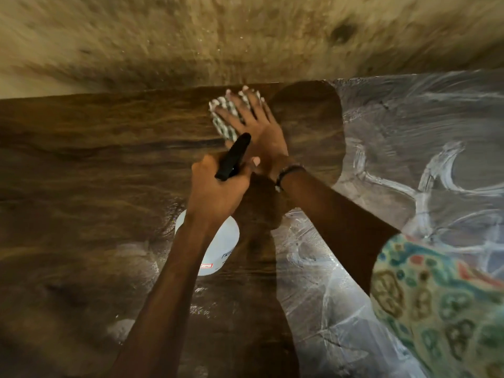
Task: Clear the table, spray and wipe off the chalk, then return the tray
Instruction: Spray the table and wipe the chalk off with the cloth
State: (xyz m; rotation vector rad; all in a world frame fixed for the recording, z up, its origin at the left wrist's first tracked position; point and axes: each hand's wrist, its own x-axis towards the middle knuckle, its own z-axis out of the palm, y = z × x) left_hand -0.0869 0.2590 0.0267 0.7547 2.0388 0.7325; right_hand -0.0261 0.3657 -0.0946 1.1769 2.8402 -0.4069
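Where left hand (218, 192) grips: bottle (218, 246) half-hidden

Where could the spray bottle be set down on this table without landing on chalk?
Bare dark wood lies left of the spray bottle, from the left hand out to the table's left side. It is crowded mid-table, where the right hand presses the cloth. Chalk covers the right side.

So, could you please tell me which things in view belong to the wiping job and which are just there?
Part of the job:
- spray bottle, gripped by the left hand
- checked cloth, pressed flat by the right hand
- chalk marks on the table

Just there:
- bracelet
- patterned sleeve
- floor
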